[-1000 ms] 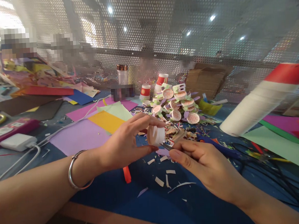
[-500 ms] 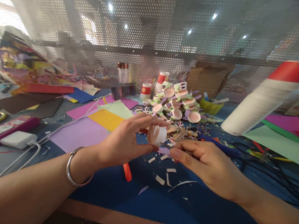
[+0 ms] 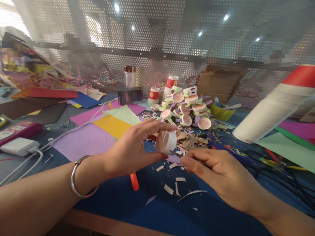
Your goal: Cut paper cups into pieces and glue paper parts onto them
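Between the thumb and fingers of my left hand is the short white bottom piece of a paper cup, tilted with its round face to the left. My right hand is closed around a thin pointed metal tool. The tool's tip is at the lower right edge of the cup piece; its handle is hidden in my fingers, so I cannot tell its exact kind. White and purple paper scraps lie on the blue table below. An orange-red strip lies under my left wrist.
Several cut cup bottoms with paper strips form a pile behind my hands. A long stack of paper cups leans at the right, near black cables. Coloured paper, a power strip and a white charger lie left.
The cup piece has shifted slightly right and turned a little in my left hand. My right hand has moved very slightly right with the tool.
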Demonstrator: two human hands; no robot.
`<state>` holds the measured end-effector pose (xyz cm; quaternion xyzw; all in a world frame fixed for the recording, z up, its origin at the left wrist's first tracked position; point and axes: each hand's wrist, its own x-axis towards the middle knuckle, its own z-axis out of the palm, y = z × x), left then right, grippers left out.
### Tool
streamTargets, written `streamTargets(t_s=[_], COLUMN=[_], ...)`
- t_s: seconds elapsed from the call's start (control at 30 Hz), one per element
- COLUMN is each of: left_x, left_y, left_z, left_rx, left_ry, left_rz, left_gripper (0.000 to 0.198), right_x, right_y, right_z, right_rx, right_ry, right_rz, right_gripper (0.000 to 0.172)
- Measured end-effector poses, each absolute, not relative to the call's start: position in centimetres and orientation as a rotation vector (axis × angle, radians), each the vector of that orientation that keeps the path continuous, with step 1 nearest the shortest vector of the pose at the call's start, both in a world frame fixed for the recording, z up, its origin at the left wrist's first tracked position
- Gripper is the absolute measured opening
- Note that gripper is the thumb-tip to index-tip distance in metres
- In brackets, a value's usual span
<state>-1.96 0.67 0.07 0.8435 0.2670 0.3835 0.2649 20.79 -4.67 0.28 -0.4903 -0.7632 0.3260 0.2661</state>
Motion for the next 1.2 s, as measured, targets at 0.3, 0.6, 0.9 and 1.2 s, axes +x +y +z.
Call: streamTargets(t_s=[0.3,0.6,0.9,1.2], left_x=[-2.18,-2.09,-2.17,-2.21], left_y=[0.73,0.82,0.99,1.07], left_z=[0.00,-0.31,-0.52,-0.64], left_rx=[2.326,2.300,2.443,2.468], left_ry=[0.752,0.651,0.550,0.523], left_rz=[1.059,1.034,1.012,1.008], left_gripper=[0.050,0.049,0.050,0.056], right_x=[20.83,21.35,21.63,21.47], right_y=[-4.56,-4.32,-4.35,-4.20], right_z=[0.26,0.55,0.10,0.23], right_rx=[-1.341,-1.315,-1.290,-1.282], right_ry=[-2.030,-1.944,-1.921,-1.997], right_rz=[0.950,0.997,1.068,0.997], right_gripper=[0.049,0.046,0.043,0.048])
